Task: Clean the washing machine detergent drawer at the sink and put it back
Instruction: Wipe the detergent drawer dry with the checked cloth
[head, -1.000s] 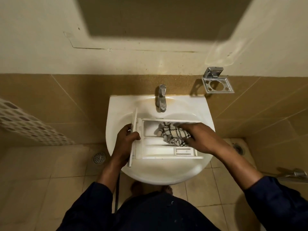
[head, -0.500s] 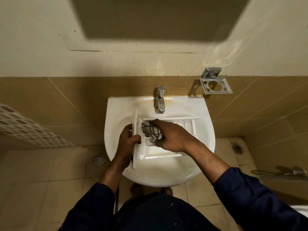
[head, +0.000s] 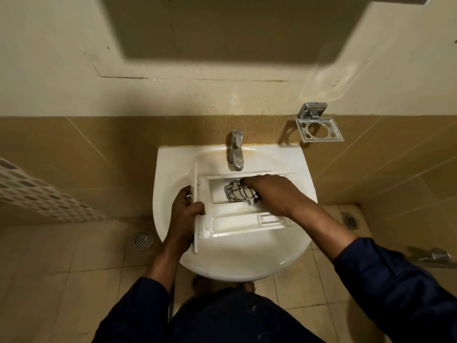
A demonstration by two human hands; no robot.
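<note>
Left grip [head: 184, 214] holds drawer [head: 235, 222] in white sink [head: 235, 266] below tan tiles [head: 99, 157].

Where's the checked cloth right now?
Head view, centre: the checked cloth lies in the far compartment of the detergent drawer in the sink, partly under the right hand, just below the tap.

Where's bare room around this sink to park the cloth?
Bare: sink rim back corners, either side of the faucet; near lip below the detergent drawer. Crowded: basin middle, filled by the drawer; left hand grips its front panel, right hand holds the cloth inside.
</note>
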